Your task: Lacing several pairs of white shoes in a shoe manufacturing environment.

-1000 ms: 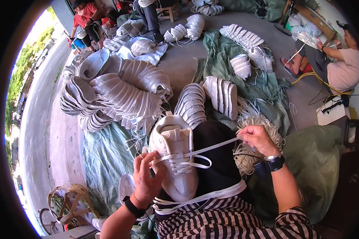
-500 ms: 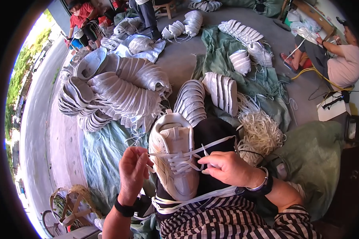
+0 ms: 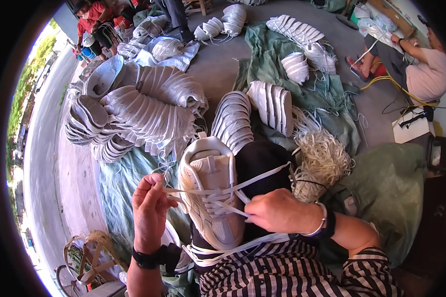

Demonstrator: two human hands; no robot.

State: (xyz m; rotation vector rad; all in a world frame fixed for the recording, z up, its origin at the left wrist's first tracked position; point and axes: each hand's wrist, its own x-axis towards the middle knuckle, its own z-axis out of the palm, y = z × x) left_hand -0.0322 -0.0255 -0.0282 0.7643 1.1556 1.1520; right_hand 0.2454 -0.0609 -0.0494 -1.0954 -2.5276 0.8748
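Landmark: your pale shoe [image 3: 223, 230]; sole hidden beneath it; mark on the tongue [image 3: 208, 180], too small to tell. Right of the shoe: your right hand [image 3: 285, 213], curled fingers partly hidden by its own back, exact hold on the white lace [image 3: 263, 175] unclear. Left of the shoe: your left hand [image 3: 152, 205], lace end lost among its fingers. Far beyond the shoe: dark trousers [image 3: 173, 15] and wooden stool [image 3: 198, 7], both cut by the upper edge. Nearer you than the shoe: striped shirt [image 3: 272, 270], cut by the lower edge.
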